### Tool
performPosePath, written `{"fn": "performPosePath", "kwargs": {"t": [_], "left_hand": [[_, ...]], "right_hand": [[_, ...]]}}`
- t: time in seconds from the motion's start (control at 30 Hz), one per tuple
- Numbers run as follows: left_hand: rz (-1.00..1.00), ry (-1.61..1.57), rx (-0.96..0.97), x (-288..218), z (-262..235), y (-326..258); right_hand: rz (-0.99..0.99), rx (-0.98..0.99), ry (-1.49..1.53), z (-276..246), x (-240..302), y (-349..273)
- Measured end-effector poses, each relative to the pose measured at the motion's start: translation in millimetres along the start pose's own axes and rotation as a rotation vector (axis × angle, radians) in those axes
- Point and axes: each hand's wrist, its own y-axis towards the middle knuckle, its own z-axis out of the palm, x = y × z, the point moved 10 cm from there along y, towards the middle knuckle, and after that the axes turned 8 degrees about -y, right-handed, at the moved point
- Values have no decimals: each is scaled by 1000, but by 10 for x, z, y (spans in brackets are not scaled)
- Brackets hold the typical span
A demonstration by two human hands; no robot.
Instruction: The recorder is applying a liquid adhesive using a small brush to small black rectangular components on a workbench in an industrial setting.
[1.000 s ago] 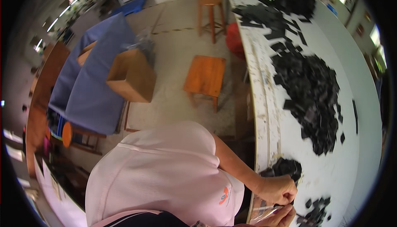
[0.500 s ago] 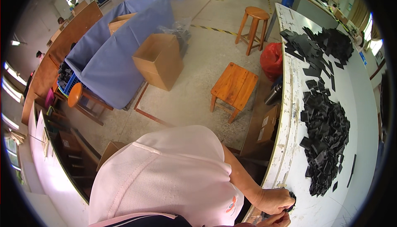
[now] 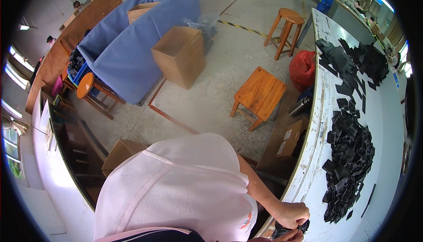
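Observation:
At the near right edge of the white table (image 3: 308,171), my left hand (image 3: 291,214) is closed in a fist, its fingers pressed down on black pieces (image 3: 278,230). Just below it, at the lower rim of the picture, my right hand (image 3: 291,236) has its fingers pinched at the same black material, close against the left. The exact shape of the held pieces is mostly covered by my fingers. Beyond my hands on the tabletop lies a large heap of small flat black pieces (image 3: 350,162). Farther up are longer black strips (image 3: 341,65) and a darker pile (image 3: 372,61).
A wooden stool (image 3: 260,94) and a taller round stool (image 3: 288,17) stand left of the table. A red bag (image 3: 302,70) and a metal flask (image 3: 301,106) are beside its edge. Farther left are an open cardboard box (image 3: 180,59) and a blue fabric-covered bin (image 3: 128,57).
The whole view has shifted slightly, with the surroundings sliding right. My hands stay together, and the black material now shows below my left fist rather than at its far side.

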Motion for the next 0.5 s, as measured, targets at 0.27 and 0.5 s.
{"fn": "performPosePath", "kwargs": {"t": [0.27,0.5], "left_hand": [[122,-16,19,-104,122,3],[195,114,-76,-139,162,-43]], "right_hand": [[344,58,226,-48,-261,-158],[210,43,-140,-115,-130,-95]]}}
